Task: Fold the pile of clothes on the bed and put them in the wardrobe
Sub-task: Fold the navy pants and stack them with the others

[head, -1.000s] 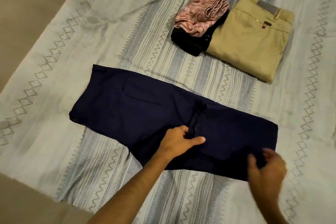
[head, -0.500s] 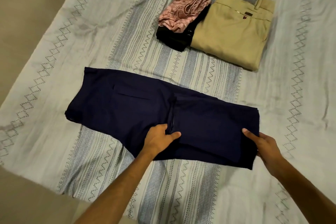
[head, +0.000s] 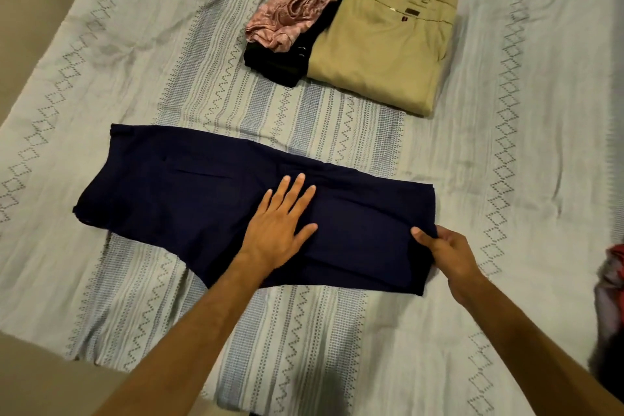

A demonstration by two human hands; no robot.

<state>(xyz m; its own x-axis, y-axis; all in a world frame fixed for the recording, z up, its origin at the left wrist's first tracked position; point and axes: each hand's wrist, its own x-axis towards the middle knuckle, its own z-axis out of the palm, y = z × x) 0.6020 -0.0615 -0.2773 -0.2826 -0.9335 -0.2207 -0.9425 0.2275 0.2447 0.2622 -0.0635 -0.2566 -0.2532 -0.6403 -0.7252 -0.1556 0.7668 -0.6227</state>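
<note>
Navy blue trousers lie partly folded across the bed, stretched from left to right. My left hand presses flat on their middle with straight, spread fingers. My right hand grips the folded right end of the trousers, thumb on top and fingers curled under the edge. Farther back lie folded khaki trousers. Beside them on the left, a pink patterned garment sits on a folded black garment.
The bed has a pale blue-and-white patterned sheet. Its left edge runs diagonally, with beige floor beyond. A crumpled red and grey cloth shows at the right frame edge.
My left hand let go of its pinch at the middle seam and flattened on the trousers. My right hand took hold of the right end, and the folded layer now lies smoother.
</note>
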